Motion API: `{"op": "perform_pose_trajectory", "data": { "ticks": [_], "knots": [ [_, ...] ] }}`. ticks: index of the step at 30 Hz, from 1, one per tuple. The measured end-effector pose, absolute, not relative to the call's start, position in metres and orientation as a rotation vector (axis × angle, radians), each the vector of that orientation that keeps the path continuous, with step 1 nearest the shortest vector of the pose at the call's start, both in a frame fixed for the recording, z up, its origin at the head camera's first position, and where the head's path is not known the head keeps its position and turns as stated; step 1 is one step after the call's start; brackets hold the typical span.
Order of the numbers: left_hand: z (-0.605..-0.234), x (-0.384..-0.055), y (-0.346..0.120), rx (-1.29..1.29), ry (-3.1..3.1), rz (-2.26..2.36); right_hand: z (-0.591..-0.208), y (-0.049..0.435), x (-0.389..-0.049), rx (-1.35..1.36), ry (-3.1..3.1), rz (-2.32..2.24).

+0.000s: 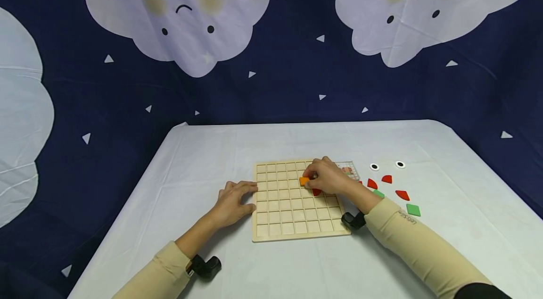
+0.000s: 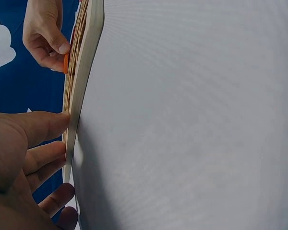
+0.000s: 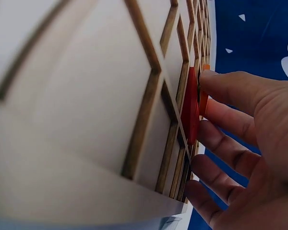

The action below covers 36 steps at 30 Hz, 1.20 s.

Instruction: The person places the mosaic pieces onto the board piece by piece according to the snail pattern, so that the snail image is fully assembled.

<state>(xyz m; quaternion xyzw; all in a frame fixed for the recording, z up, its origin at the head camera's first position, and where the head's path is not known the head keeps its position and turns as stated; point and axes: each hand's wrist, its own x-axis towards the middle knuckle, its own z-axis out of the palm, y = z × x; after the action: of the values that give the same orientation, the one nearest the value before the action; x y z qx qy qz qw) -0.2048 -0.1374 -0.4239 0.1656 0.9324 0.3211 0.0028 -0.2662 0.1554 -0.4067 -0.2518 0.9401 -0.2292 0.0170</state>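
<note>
A wooden grid board with square cells lies flat on the table. My right hand pinches an orange square tile between thumb and fingers over the board's upper right part; the tile also shows edge-on in the right wrist view. Just below that hand a red tile sits on the board, partly covered by the hand. My left hand touches the board's left edge with its fingertips, fingers loosely extended, as the left wrist view also shows.
Right of the board lie several red pieces, a green square tile and two white rings with black centres. A printed grid card pokes out behind the right hand. White cloth covers the table; a dark blue cloud-patterned curtain hangs behind.
</note>
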Motion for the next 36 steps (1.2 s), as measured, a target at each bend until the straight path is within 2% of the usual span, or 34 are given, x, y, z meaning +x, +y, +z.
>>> {"op": "perform_pose_trajectory", "data": {
  "ticks": [22, 36],
  "knots": [
    [-0.423, -0.204, -0.137, 0.511, 2.911, 1.003, -0.399, 0.16, -0.262, -0.734, 2.911, -0.762],
    [-0.423, -0.204, -0.138, 0.506, 2.911, 1.005, -0.378, 0.224, -0.245, -0.493, 3.01, -0.805]
  ]
}}
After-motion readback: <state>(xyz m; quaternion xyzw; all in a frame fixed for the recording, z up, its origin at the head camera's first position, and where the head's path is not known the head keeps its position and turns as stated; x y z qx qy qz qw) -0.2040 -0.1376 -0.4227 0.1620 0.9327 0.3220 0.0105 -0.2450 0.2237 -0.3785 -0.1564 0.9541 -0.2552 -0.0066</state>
